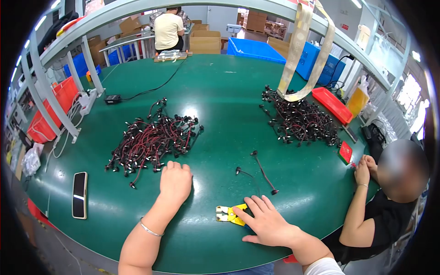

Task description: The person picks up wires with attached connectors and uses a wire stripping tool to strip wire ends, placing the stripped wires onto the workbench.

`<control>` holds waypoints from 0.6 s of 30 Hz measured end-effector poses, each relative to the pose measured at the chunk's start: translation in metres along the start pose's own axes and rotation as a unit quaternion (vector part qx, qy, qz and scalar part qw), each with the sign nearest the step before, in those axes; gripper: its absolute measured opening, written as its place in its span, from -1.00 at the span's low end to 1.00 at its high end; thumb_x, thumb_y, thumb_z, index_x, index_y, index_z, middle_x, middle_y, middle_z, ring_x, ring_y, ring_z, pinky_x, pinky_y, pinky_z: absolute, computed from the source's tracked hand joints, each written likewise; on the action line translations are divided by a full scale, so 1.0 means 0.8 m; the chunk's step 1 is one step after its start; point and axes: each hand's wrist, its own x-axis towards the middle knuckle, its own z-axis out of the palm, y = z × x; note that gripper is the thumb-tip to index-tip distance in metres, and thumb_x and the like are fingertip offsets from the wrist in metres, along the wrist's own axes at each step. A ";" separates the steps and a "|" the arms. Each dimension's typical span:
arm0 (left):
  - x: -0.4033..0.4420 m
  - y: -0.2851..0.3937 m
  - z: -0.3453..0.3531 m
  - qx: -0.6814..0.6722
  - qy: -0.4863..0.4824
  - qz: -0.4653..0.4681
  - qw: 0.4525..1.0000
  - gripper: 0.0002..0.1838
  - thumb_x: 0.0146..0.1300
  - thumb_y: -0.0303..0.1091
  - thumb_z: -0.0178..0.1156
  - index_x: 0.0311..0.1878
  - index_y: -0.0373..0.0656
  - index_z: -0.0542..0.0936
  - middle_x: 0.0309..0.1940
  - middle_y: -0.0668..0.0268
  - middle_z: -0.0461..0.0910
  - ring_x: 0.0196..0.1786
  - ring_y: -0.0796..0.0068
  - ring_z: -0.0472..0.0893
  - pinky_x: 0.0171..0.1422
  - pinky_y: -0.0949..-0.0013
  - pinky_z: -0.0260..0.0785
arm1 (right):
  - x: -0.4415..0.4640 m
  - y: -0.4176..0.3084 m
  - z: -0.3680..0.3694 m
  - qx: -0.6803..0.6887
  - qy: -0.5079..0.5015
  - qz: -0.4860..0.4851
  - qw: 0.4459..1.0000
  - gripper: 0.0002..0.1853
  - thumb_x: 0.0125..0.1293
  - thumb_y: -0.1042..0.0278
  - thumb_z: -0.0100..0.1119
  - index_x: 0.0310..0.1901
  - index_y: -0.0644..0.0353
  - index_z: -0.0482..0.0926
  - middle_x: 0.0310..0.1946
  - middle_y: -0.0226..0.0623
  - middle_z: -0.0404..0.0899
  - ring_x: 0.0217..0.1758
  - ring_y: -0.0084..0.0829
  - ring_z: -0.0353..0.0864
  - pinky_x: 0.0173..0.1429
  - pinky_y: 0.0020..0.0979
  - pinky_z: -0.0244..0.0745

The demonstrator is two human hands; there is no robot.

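My left hand (176, 182) rests at the near edge of a pile of short red-and-black cables (156, 140) with black ends. Its fingers are curled down, and whatever may be under them is hidden. My right hand (266, 222) lies spread over a yellow hand tool (237, 214) with metal jaws pointing left; palm and fingers cover part of its handles. Just beyond that hand, two separate cables lie on the green table: a red-and-black one (264, 172) and a thin dark one (248, 174).
A second cable pile (305, 120) lies right of centre, near a red tray (332, 105). A phone (79, 195) is at left. A co-worker's hands (363, 168) are at the right edge. Another person (168, 30) sits behind the table. Straps (298, 50) hang from the overhead frame.
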 end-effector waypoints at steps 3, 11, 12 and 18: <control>0.001 0.001 -0.002 -0.004 0.006 0.010 1.000 -0.80 0.08 -0.31 0.33 -0.36 -0.25 0.59 -0.40 0.12 0.57 -0.17 0.11 0.55 -0.06 0.16 0.45 | -0.002 -0.003 0.002 -0.008 -0.044 -0.026 0.999 -0.22 0.09 0.07 0.39 0.34 0.08 0.30 0.20 0.05 0.31 0.33 0.03 0.28 0.41 0.10 0.12; 0.004 0.002 -0.010 0.013 -0.044 0.048 0.998 -0.82 0.15 -0.34 0.27 -0.29 -0.26 0.61 -0.34 0.09 0.61 -0.14 0.06 0.57 -0.04 0.13 0.46 | -0.010 -0.017 0.021 0.119 0.019 -0.098 0.988 -0.19 0.06 0.08 0.39 0.34 0.11 0.29 0.24 0.13 0.29 0.33 0.07 0.27 0.41 0.09 0.13; 0.006 -0.001 -0.007 0.018 -0.024 0.063 0.998 -0.81 0.16 -0.33 0.27 -0.26 -0.27 0.62 -0.33 0.09 0.62 -0.16 0.09 0.59 -0.06 0.15 0.46 | -0.012 -0.014 0.021 0.105 0.013 -0.089 0.990 -0.20 0.07 0.08 0.38 0.34 0.13 0.30 0.24 0.14 0.29 0.33 0.07 0.27 0.41 0.08 0.13; 0.022 0.004 -0.036 -0.183 -0.087 -0.066 0.977 -0.75 0.25 -0.33 0.25 -0.08 -0.25 0.64 -0.30 0.13 0.65 -0.30 0.17 0.63 -0.17 0.25 0.48 | -0.018 -0.010 0.037 0.053 0.035 -0.075 0.995 -0.26 0.11 0.10 0.32 0.30 0.24 0.35 0.22 0.20 0.31 0.33 0.12 0.27 0.40 0.06 0.12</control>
